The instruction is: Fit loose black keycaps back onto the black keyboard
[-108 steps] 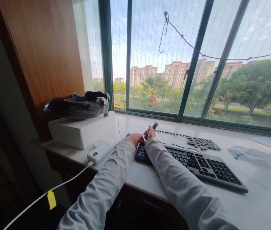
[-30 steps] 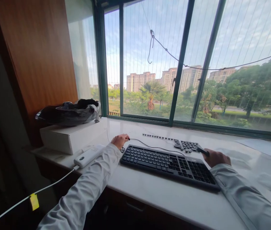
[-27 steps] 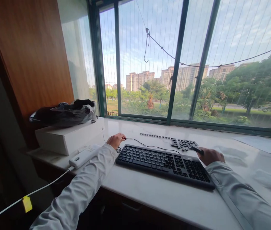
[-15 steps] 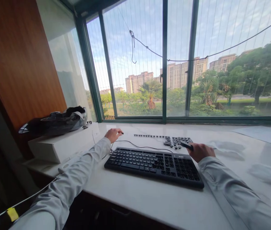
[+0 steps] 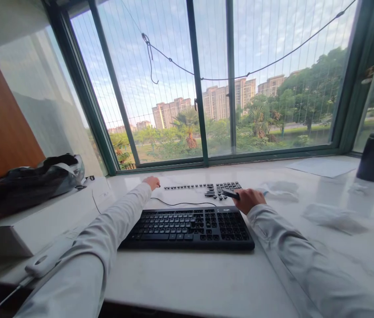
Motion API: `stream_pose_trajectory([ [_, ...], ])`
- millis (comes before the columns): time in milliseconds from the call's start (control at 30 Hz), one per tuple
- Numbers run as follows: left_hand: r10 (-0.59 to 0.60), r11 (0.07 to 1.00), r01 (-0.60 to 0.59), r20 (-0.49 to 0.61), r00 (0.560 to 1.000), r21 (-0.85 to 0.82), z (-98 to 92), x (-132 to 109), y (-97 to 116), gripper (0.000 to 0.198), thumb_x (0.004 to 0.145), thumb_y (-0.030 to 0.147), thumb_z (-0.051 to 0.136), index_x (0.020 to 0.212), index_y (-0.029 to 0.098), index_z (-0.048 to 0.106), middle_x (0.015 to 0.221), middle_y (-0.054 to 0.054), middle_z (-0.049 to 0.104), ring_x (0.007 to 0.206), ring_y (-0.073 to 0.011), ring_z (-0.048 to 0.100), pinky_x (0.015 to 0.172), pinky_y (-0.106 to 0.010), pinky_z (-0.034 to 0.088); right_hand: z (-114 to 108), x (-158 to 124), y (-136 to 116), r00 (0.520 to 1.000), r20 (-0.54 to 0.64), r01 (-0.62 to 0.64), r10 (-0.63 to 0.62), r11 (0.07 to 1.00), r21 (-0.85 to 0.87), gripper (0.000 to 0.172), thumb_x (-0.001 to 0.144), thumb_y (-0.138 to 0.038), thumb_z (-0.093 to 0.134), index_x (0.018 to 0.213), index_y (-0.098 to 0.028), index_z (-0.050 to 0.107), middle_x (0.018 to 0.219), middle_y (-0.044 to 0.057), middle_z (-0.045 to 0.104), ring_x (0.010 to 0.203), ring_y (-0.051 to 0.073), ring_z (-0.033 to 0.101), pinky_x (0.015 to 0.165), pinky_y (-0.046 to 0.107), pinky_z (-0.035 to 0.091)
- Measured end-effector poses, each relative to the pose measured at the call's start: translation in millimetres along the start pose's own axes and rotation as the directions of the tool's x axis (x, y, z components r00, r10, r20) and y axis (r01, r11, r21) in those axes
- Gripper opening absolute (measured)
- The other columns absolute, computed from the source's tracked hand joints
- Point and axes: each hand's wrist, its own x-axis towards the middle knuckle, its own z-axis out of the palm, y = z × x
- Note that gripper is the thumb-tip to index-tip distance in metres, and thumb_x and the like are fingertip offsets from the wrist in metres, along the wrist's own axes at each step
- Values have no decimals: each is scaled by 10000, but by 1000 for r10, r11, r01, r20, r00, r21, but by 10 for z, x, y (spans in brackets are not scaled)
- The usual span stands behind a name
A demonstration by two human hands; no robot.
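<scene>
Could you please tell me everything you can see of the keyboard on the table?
The keyboard is long, black and plastic-looking, lying flat on the white, marbled table with a long side toward the camera. Its main block appears largely capped, while the number pad at its right end looks bare of caps. A pale marking near the back right edge is too small to read. The left sleeve hides part of its left end; whether they touch cannot be told.

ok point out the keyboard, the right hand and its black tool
Keyboard (image 5: 188,229), head view: middle of its keys
Right hand (image 5: 249,200), head view: back of the hand
Black tool (image 5: 231,194), head view: its exposed part
</scene>
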Motion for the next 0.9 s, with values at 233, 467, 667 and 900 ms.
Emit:
stream_pose_trajectory([
  [233,-41,999,40,13,999,21,169,107,-37,201,725,288,609,893,253,713,964,-58,687,881,-194,601,776,-263,436,-3,2,-5,1000,-8,5,-5,1000,-12,284,827,-343,422,928,-243,668,860,85,687,802,238,621,704,331,392],
  [467,-51,999,51,-10,999,-18,171,73,-35,216,736,307,608,928,254,690,991,-54,681,888,-183,601,796,-263,432,-4,1,4,1000,-16,12,-12,1000,9,280,823,-338,429,930,-237,668,872,86,689,804,233,618,708,324,385],
  [667,-110,993,108,-38,993,-38,13,-26,15,239,697,273,670,929,216,681,949,-81,688,870,-206,614,792,-295,440,-8,4,9,1000,-19,4,-4,1000,2,284,825,-337,420,938,-249,666,858,84,685,797,241,621,698,331,390],
  [900,-133,988,120,-145,980,-93,-423,-345,288,234,753,341,623,965,254,670,938,-32,699,891,-198,607,791,-261,428,-58,-14,-19,999,-17,-46,46,999,-16,334,850,-376,388,979,-254,670,871,92,685,822,238,623,702,327,392],
])
